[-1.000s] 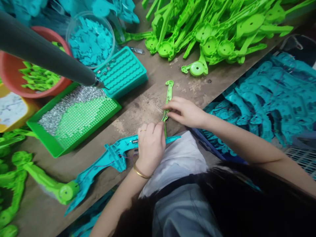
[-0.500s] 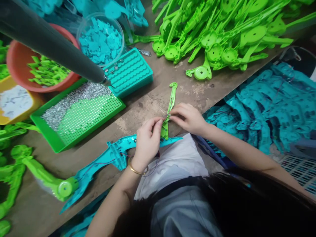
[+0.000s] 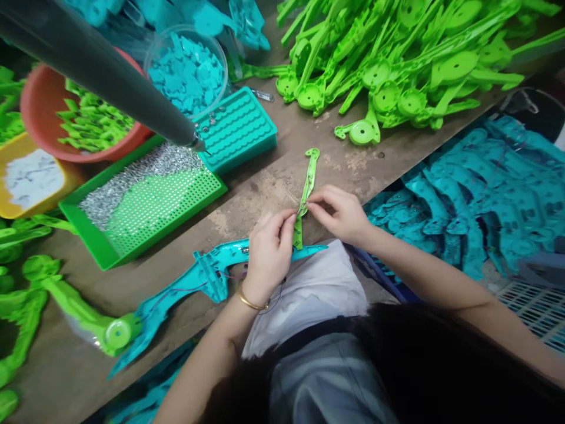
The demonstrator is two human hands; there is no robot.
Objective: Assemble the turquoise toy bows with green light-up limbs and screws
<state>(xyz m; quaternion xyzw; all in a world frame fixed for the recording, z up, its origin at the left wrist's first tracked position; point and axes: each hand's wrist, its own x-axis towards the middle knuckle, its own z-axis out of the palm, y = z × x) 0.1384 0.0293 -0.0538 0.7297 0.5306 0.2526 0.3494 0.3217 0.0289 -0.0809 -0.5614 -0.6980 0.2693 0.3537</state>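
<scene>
A long thin green plastic strip [image 3: 309, 175] lies on the brown workbench [image 3: 265, 188], pointing away from me. My left hand [image 3: 268, 253] pinches its near end, and my right hand [image 3: 339, 213] pinches it at the middle, with a small metal bit between the fingertips. Under my left hand lies a long teal plastic shell [image 3: 194, 282] with thin wires in it. A green shell [image 3: 95, 327] with a round end rests beside it on the left.
A grey hanging tool [image 3: 101, 68] reaches in from the upper left. Below it are a green tray of screws [image 3: 141, 200], a teal tray [image 3: 238, 126], a clear tub of teal bits [image 3: 188, 68] and a red bowl [image 3: 39, 103]. Green parts [image 3: 388, 65] are piled behind; teal parts [image 3: 477, 188] fill a bin on the right.
My left hand has come up off the teal shell to the green strip's near end. Both hands now pinch the strip close together.
</scene>
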